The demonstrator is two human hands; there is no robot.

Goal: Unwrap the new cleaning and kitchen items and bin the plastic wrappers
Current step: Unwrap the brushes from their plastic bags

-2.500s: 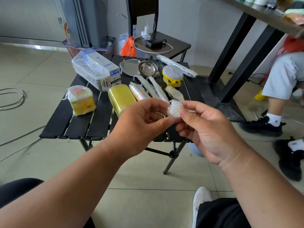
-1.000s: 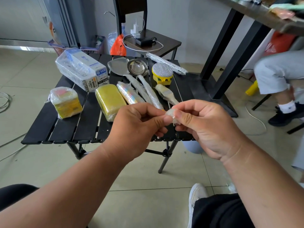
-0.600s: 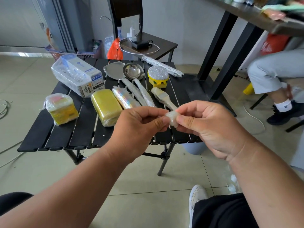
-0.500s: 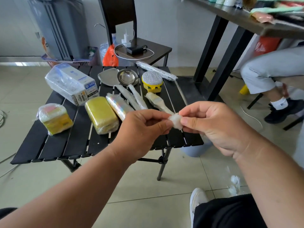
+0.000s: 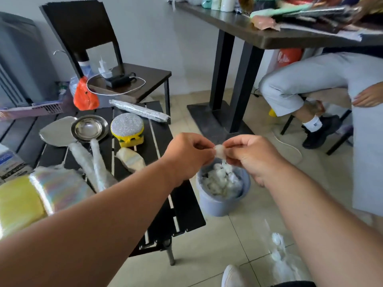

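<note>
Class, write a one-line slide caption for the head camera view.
Both hands, left and right, pinch a crumpled plastic wrapper above the blue bin beside the black slatted table.

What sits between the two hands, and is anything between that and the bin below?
In the head view, a small wad of plastic wrap is pinched between left hand and right hand. Below it, only bare air above the blue bin.

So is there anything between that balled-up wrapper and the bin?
Nothing visible. Both hands, left hand and right hand, pinch the wrapper above the open bin, already heaped with crumpled plastic, beside the table.
</note>
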